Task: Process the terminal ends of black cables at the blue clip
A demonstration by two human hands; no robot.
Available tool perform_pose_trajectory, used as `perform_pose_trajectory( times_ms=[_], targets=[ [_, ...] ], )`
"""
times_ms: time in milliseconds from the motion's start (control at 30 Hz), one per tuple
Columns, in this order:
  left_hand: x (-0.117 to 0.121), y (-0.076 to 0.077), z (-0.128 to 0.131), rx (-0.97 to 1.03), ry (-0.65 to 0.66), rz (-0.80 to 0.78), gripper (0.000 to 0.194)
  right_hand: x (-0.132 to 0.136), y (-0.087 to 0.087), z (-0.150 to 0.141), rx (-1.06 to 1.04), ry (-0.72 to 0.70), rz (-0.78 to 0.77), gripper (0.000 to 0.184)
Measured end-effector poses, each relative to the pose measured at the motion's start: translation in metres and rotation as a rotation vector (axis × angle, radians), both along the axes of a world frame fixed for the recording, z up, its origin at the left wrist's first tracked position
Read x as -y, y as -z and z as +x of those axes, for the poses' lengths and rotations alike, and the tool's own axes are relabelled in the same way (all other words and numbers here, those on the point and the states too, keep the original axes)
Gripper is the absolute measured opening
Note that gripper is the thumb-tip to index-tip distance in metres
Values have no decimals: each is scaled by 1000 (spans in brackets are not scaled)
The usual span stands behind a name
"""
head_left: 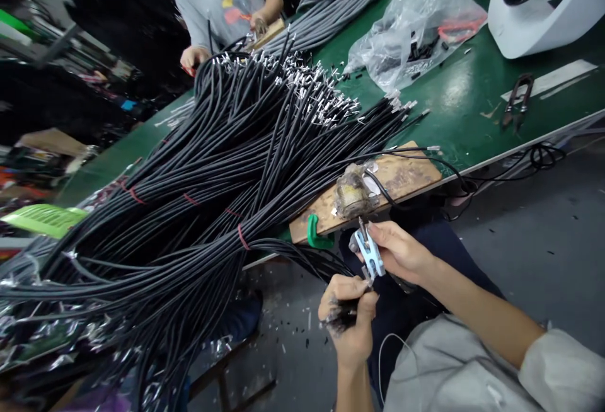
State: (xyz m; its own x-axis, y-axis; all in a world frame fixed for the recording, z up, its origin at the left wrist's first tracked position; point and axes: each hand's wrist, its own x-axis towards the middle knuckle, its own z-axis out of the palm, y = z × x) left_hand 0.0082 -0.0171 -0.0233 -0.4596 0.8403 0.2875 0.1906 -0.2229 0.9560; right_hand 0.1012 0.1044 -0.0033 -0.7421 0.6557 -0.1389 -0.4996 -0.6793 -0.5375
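Note:
My left hand (pixel 348 314) is closed around the end of a black cable, with a pale tip showing at the fingertips. Dark smudges or sleeve pieces cover part of that hand. My right hand (pixel 401 249) pinches a light blue plastic clip-like piece (pixel 371 256), which sits just above the left fingertips and below a metal shaft. The shaft comes from a small motor (pixel 352 193) wrapped in clear plastic, fixed on a wooden board (pixel 411 169). A green clamp (pixel 319 233) grips the board at the table edge.
Bundles of black cables (pixel 222 166) with white-tipped ends cover the green table (pixel 458 94). Beyond lie grey cables (pixel 340 9), a clear plastic bag (pixel 411 28), thread snips (pixel 518 102) and a white shell-like object (pixel 543 15). A co-worker (pixel 227 2) works across the table.

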Motion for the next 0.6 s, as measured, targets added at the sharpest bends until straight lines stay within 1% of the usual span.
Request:
perform_pose_trajectory(
  times_ms=[100,200,367,467,533,600],
  targets=[
    [-4,0,2,-126,4,-24,9,1,0,0,-25,-14,-40,45],
    [-5,-1,2,-182,28,-53,13,1,1,0,-42,-3,-50,42],
    [-6,-4,-1,-150,77,-71,13,0,4,0,-74,-22,-37,41],
    [-8,-7,-4,-127,91,-108,18,-1,6,2,-88,-70,-12,45],
    [-9,-9,-5,-114,98,-117,20,-1,9,3,-91,-107,-5,48],
    [-9,-10,-6,-111,111,-115,19,0,14,7,-88,-115,-18,49]
  ],
)
